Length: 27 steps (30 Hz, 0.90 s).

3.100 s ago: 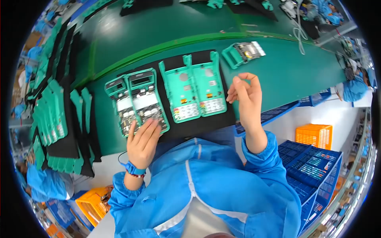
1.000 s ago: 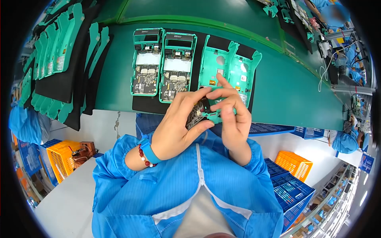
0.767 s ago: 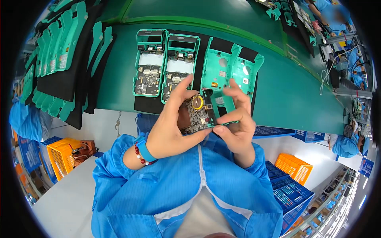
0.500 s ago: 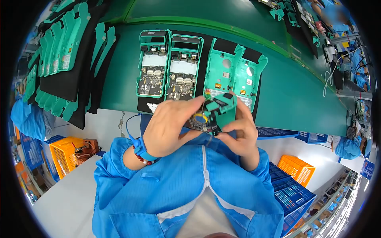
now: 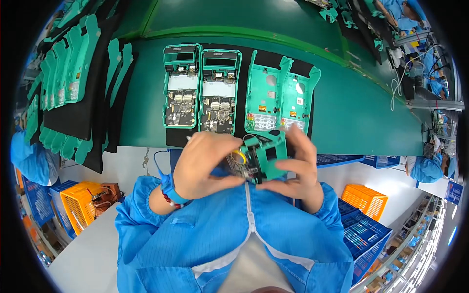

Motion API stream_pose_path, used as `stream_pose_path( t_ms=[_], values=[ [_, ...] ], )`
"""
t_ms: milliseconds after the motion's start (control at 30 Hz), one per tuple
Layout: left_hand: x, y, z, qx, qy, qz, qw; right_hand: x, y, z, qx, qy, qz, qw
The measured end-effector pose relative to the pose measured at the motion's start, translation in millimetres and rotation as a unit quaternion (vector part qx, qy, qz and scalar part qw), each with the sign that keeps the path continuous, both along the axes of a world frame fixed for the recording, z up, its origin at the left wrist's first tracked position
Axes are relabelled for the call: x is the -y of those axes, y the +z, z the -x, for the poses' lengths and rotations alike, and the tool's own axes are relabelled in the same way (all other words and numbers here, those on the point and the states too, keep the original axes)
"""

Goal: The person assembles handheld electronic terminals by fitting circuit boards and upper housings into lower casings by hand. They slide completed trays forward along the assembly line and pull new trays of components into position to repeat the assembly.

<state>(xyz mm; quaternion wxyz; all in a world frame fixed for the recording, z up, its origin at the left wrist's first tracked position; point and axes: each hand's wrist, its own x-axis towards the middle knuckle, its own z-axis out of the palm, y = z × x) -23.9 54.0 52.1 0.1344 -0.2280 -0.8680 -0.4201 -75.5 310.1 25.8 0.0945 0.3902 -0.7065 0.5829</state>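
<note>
My left hand (image 5: 205, 163) grips the circuit-board side of a small assembly, where a round part with a yellow rim shows. My right hand (image 5: 299, 168) holds the green frame (image 5: 271, 155) of the same assembly, thumb below and fingers above. Both hands are just beyond the table's front edge. Beyond them, two green housings with circuit boards, the left one (image 5: 181, 88) and the right one (image 5: 218, 93), lie side by side. Right of these, two green shells, one (image 5: 264, 93) beside the other (image 5: 298, 95), lie open side up on a black mat (image 5: 247, 58).
Stacked green shells (image 5: 73, 63) stand on black foam at the left. Orange crates are at the lower left (image 5: 78, 205) and lower right (image 5: 364, 200), with blue crates (image 5: 364, 234) near the latter. White cable (image 5: 395, 88) hangs at the right. Another person's blue sleeve (image 5: 29, 158) shows far left.
The small assembly, which lay at the table's upper right, is now in both my hands. It has been turned and brought nearer my body. The view has shifted.
</note>
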Motion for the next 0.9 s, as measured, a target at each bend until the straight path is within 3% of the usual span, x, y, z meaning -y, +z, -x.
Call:
stream_pose_path(
  t_ms=[67, 133, 167, 200, 267, 300, 367, 433, 467, 500, 533, 600, 700, 900],
  values=[
    [-8, -5, 1, 0.150, -0.006, -0.197, 0.969, 3, 18, 4, -0.021, 0.001, -0.032, 0.999],
    [-7, -11, 6, 0.331, -0.118, -0.315, 0.882, -4, 38, 10, -0.041, 0.050, -0.144, 0.987],
    [-11, -15, 13, 0.370, -0.192, -0.346, 0.841, -9, 38, 17, -0.096, 0.078, -0.163, 0.979],
    [-14, -14, 15, 0.444, -0.236, -0.374, 0.779, -13, 40, 18, -0.082, 0.086, -0.159, 0.980],
    [-22, -25, 19, 0.474, -0.296, -0.423, 0.713, -17, 47, 18, -0.051, 0.105, -0.151, 0.982],
    [-30, -30, 23, 0.409, -0.315, -0.454, 0.726, -16, 50, 23, -0.028, 0.113, -0.109, 0.987],
    [-32, -30, 29, 0.321, -0.221, -0.386, 0.836, -23, 58, 32, -0.025, 0.029, -0.112, 0.993],
    [-36, -38, 31, 0.144, -0.103, -0.175, 0.969, -32, 61, 39, 0.064, -0.105, -0.045, 0.991],
    [-38, -42, 32, 0.064, -0.019, -0.068, 0.995, -36, 62, 47, 0.100, -0.163, -0.025, 0.981],
    [-43, -51, 29, 0.003, 0.022, 0.026, 0.999, -40, 64, 54, 0.138, -0.217, -0.002, 0.966],
    [-47, -56, 28, -0.058, 0.061, 0.120, 0.989, -40, 67, 68, 0.090, -0.218, -0.039, 0.971],
    [-50, -60, 27, -0.114, 0.088, 0.104, 0.984, -37, 70, 94, -0.046, -0.196, -0.120, 0.972],
    [-43, -69, 20, -0.153, 0.096, 0.108, 0.978, -21, 74, 111, -0.096, -0.124, -0.222, 0.962],
    [-42, -78, 18, -0.188, 0.118, 0.113, 0.969, 8, 83, 137, -0.134, 0.002, -0.304, 0.943]
  ],
)
